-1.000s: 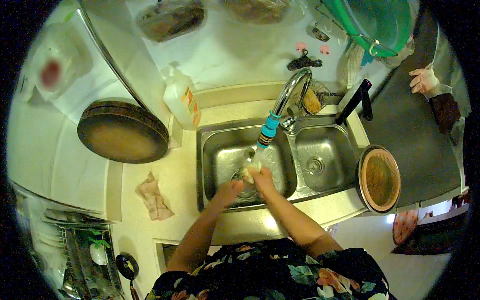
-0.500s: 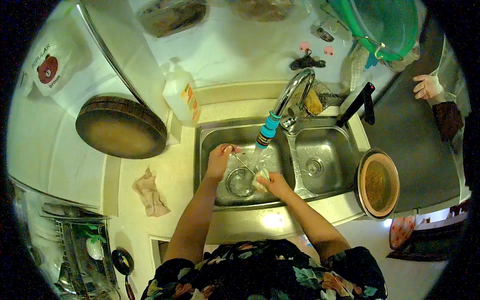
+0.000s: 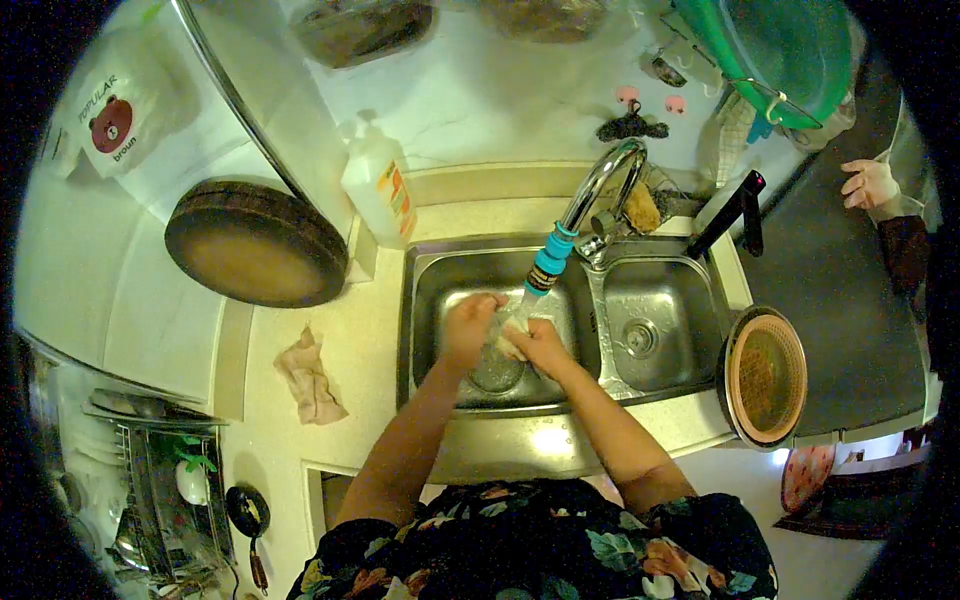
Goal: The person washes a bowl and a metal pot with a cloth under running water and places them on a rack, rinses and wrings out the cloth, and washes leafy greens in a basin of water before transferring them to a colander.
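Cream counter [image 3: 275, 435] around shiny steel double sink [image 3: 645, 300], curved chrome faucet [image 3: 588, 187], right hand [image 3: 541, 348] pinching pale irregular lump [image 3: 511, 340], blurred left hand [image 3: 468, 330] beside it, grip unclear

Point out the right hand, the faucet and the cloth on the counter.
Right hand [image 3: 543, 348]: head view, back of the hand.
Faucet [image 3: 580, 203]: head view, its curved metal neck.
Cloth [image 3: 312, 380]: head view, middle of its crumpled fabric.
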The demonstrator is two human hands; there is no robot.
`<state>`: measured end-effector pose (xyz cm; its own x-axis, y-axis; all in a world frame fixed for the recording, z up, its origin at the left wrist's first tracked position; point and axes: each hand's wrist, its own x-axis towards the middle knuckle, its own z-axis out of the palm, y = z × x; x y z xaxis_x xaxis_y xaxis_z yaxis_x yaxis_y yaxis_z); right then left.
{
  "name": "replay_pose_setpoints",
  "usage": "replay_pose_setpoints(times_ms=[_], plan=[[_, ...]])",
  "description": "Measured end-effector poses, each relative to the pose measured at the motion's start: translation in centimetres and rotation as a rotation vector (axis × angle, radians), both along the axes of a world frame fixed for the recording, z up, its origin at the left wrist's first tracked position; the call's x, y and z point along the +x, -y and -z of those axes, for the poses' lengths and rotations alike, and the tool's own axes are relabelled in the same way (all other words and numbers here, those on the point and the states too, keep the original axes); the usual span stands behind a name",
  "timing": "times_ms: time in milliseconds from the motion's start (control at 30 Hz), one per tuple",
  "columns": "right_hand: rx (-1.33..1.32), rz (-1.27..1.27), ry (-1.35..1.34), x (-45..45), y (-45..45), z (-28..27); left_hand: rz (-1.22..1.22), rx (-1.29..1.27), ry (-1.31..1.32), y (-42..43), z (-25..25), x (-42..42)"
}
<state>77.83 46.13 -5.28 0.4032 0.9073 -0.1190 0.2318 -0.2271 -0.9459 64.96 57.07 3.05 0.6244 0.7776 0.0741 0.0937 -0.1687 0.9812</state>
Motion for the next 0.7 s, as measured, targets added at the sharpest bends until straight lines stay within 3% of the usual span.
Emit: replay_pose_setpoints(times_ms=[67, 167, 267, 367, 467, 567, 700], plan=[[0.062, -0.051, -0.074, 0.0, 2.2, 0.8, 0.003, -0.050, 0.031, -1.5, -0.1, -0.9], [-0.091, -0.138, 0.017, 0.9, 3.8, 2.7, 0.020, -0.031, 0.048, -3.8, 2.3, -1.3], [-0.031, -0.134, 0.096, 0.9, 5.2, 1.9, -0.094, 0.092, 0.016, -2.3, -3.5, -2.0], [0.055, 0.018, 0.036, 0.9, 3.5, -0.1, -0.031, 0.059, -0.042, -2.7, -1.1, -1.5], [0.258, -0.006, 0.031, -0.2, 0.1, -3.2, -0.066, 0.189, -0.059, 0.0, 0.0, -0.2], [0.131, 0.063, -0.072, -1.2, -1.6, -5.2, -0.116, 0.069, -0.027, 1.4, 0.0, 0.6], [0.145, 0.016, 0.001, -1.3, -0.7, -3.3, -0.064, -0.028, 0.095, 0.5, 1.5, 0.5]])
